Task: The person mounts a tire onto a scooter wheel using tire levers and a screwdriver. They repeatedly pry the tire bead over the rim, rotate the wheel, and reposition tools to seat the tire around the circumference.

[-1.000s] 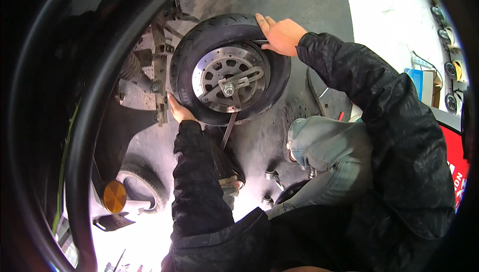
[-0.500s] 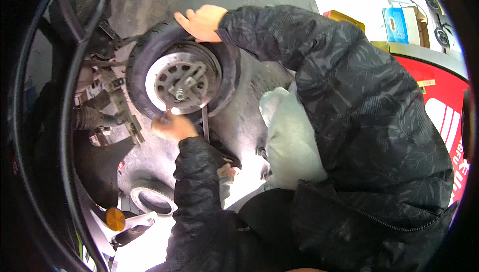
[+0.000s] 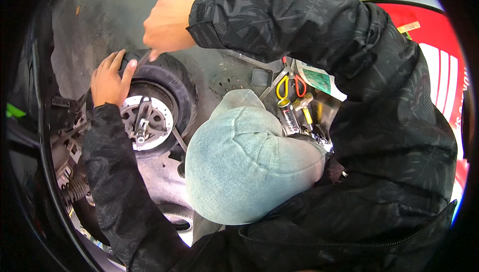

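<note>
A motorcycle wheel lies flat on the floor at the left, its black tyre [image 3: 183, 90] around a rim with a pale brake disc [image 3: 164, 115]. My left hand [image 3: 110, 81] rests on the tyre's far left side, fingers stretched and thumb apart. Just beyond it, my right hand [image 3: 168, 25] is closed in a fist around a tyre lever [image 3: 143, 61], a flat metal bar whose lower end meets the tyre close to my left thumb. Its tip is hidden. A second metal bar [image 3: 179, 140] sticks out from the near right side of the wheel.
My bent knee [image 3: 254, 162] in pale trousers fills the middle. Beyond it lie yellow-and-red-handled scissors [image 3: 283, 87], a hammer [image 3: 307, 110] and a spray can [image 3: 288, 115]. Motorcycle parts [image 3: 72, 172] stand at the left; another ring-shaped tyre [image 3: 177, 216] lies below.
My left hand has gone from the wheel's near edge to its far left side. My right hand has lifted off the tyre and now grips a lever. The view has shifted, uncovering the tools.
</note>
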`<state>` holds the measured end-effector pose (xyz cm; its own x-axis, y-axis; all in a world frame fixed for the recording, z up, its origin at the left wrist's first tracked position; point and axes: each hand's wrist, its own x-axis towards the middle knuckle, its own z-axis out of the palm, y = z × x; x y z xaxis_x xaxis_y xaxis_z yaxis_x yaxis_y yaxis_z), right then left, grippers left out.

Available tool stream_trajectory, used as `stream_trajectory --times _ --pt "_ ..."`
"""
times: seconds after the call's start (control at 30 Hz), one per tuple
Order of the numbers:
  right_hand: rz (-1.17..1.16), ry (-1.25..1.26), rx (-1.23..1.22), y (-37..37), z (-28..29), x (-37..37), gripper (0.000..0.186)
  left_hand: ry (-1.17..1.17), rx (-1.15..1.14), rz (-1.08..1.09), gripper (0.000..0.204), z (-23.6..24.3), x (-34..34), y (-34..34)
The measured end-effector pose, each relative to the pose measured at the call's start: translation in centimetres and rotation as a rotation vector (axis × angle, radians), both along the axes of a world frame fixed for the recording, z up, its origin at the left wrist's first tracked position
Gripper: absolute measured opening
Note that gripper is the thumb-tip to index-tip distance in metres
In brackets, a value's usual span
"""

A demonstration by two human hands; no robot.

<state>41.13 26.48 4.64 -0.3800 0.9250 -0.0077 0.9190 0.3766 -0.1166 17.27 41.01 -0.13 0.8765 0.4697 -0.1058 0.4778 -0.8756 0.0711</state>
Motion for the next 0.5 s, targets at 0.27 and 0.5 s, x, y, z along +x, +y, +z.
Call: stream_trajectory --times 0.27,0.5 --pt "-0.016 0.049 0.112 1.7 -1.7 0.4 0.060 0.330 -0.427 0.337 0.093 -2.3 2.6 7.4" --pt "-0.242 0.031 0.121 3.3 -1.3 -2.8 0.048 0.497 -1.015 0.697 0.079 -3.8 2.2 12.5"
